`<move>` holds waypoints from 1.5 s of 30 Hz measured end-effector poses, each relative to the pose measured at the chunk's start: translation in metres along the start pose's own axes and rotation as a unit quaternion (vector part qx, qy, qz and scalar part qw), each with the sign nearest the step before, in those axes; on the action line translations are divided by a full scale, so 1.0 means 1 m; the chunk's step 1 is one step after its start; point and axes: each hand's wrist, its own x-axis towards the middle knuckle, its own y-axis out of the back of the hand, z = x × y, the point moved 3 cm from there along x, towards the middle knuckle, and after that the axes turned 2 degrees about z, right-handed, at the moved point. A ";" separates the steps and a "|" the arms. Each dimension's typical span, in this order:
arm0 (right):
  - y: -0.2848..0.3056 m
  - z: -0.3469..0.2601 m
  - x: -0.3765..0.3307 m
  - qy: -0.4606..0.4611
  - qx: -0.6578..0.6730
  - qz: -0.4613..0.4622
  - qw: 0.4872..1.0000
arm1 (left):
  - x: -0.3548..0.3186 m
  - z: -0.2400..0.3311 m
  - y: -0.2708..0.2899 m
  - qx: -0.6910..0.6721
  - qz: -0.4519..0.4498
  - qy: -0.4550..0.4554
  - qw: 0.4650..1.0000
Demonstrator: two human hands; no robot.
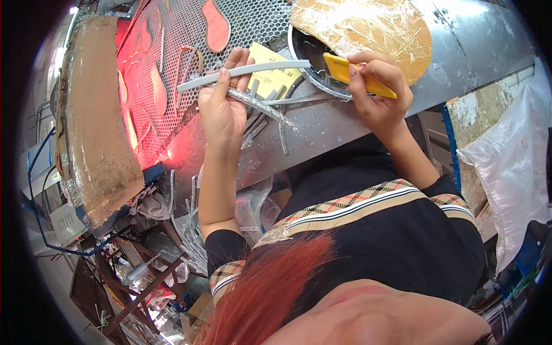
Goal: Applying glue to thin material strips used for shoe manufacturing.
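My left hand (227, 106) is closed on a flat light-grey strip (267, 67), pinched between thumb and fingers so that it points across toward the dark pot (313, 52). A glittery silver strip (261, 105) also lies in that hand, below the grey one. Between the fingers and thumb of my right hand (379, 95) is a yellow plastic scraper (339, 68), held over the pot's near rim. The grey strip's far end reaches close to the scraper's tip. What the pot contains is mostly hidden by its cover and my hand.
A round tan board (374, 34) partly covers the pot. Several short strips and a yellow paper (267, 80) lie on the metal table (322, 123). Left, sole-shaped pieces (215, 26) rest on a red-lit mesh belt (247, 17), beside a cardboard-covered housing (98, 126). A white sack (512, 167) hangs right.
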 end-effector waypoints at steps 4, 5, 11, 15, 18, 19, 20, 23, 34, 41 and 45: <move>-0.020 0.005 0.004 0.006 0.033 -0.004 0.999 | -0.005 -0.004 0.000 0.033 0.002 0.003 0.999; -0.027 0.007 0.003 0.018 0.029 -0.018 0.999 | -0.005 -0.005 -0.001 0.033 0.002 0.002 0.999; -0.022 0.008 0.005 -0.048 -0.047 -0.103 0.992 | 0.000 -0.011 0.015 0.104 -0.006 0.110 0.988; -0.001 0.006 0.003 -0.081 -0.017 -0.055 0.995 | 0.023 -0.003 0.031 0.060 -0.008 0.199 0.978; 0.009 0.012 -0.003 -0.132 0.022 -0.019 0.991 | 0.091 0.037 0.013 0.100 -0.032 0.044 0.994; 0.010 0.013 -0.003 -0.130 0.021 -0.028 0.991 | 0.123 0.055 0.000 0.067 -0.077 0.011 0.995; 0.010 0.013 -0.004 -0.138 0.027 -0.026 0.990 | 0.153 0.073 -0.005 0.039 -0.120 -0.025 0.992; 0.006 0.013 -0.003 -0.117 0.025 -0.036 0.992 | 0.186 0.081 -0.005 -0.057 -0.052 0.005 0.997; 0.003 0.009 0.003 -0.012 -0.031 -0.178 0.983 | 0.046 0.001 -0.006 -0.090 -0.027 -0.051 0.994; 0.003 0.004 -0.002 0.015 0.021 -0.039 0.999 | 0.013 -0.007 -0.007 0.029 0.045 -0.168 0.984; -0.007 -0.003 0.001 0.050 0.005 -0.047 0.998 | 0.004 -0.011 -0.017 0.070 0.034 -0.197 0.977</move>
